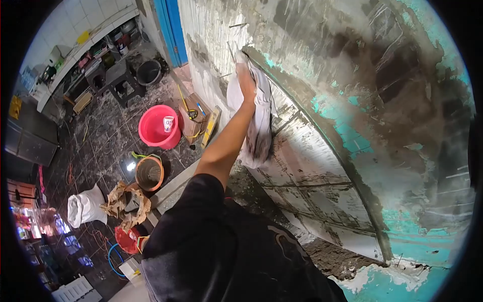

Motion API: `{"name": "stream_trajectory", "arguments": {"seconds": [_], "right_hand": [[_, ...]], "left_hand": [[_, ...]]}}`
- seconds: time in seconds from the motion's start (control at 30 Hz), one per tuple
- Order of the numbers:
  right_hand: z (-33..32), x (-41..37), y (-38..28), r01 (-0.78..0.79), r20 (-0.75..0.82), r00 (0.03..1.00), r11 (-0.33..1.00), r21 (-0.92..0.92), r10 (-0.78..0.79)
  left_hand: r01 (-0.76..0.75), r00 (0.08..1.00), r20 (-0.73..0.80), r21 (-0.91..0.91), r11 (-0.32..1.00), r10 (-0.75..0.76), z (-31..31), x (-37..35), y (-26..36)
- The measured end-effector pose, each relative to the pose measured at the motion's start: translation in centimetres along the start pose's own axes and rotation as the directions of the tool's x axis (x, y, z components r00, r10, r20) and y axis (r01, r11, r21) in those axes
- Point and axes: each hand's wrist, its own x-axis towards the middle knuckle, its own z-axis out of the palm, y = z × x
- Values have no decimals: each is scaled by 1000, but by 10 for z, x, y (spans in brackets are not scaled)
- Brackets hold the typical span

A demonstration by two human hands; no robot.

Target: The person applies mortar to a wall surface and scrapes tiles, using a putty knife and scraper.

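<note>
My left hand (244, 75) reaches up to the wall at the end of an outstretched arm. It is closed around the upper part of a white cloth (262, 108), which hangs down in folds with dark grime near its lower end. The fingertips are hard to make out against the plaster. A few thin metal rods or nails (231, 51) stick out of the wall (312, 45) close to the hand. Beneath the cloth slopes a stained pale panel (312, 171) with dark streaks along its seams. My right hand is outside the frame.
On the dark tiled floor stand a pink basin (146, 132) with a white cup (168, 124), an orange-rimmed bucket (150, 173) and a white sack (86, 209). A yellow level (211, 127) and a tape measure (192, 114) lie near cardboard. A black stool (122, 75) stands farther back.
</note>
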Motion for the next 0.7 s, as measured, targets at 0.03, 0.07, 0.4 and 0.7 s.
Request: {"name": "stream_trajectory", "arguments": {"seconds": [0.03,0.07,0.4,0.7], "right_hand": [[0,0,7,-18,11,1000,1000,6,18],[-2,2,6,-30,20,999,999,29,30],[-14,9,-17,-56,44,998,988,142,50],[-6,1,-23,-18,66,998,998,56,14]], "left_hand": [[-48,992,-117,-64,997,40,8,1,-7],[-102,970,-234,-121,987,72,22,-3,-18],[26,976,-194,-346,938,-99,22,5,-14],[-120,985,-138,-102,987,106,7,35,-28]]}}
